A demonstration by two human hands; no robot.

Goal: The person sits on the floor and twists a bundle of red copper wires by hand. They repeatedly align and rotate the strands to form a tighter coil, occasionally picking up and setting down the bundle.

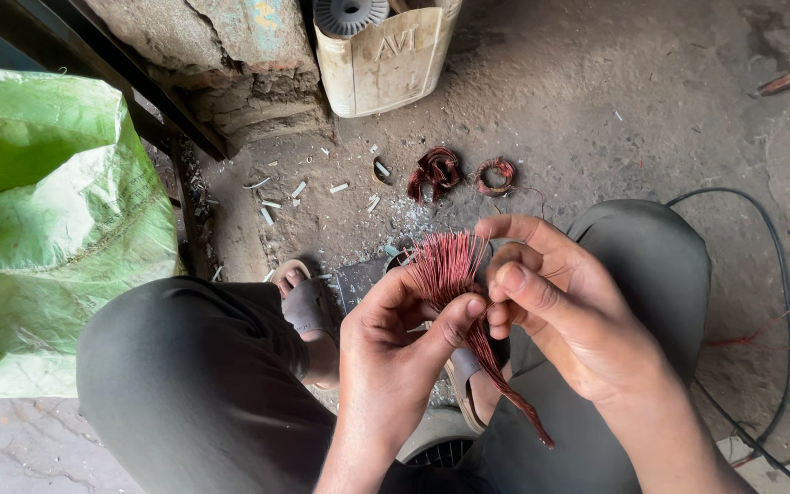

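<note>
Two hands working a bundle of red wire at the centre of the frame

The left hand [390, 334] is closed around the bundle of red wire [454, 284], thumb pressed across it; the strands fan out above the fingers and a tail hangs down below. The right hand [564, 306] pinches a few strands at the bundle's right edge. Two small wire coils [464, 174] lie on the dirt floor [596, 101] above, near a cream plastic can [386, 59]. A green sack [48, 220] fills the left side
</note>
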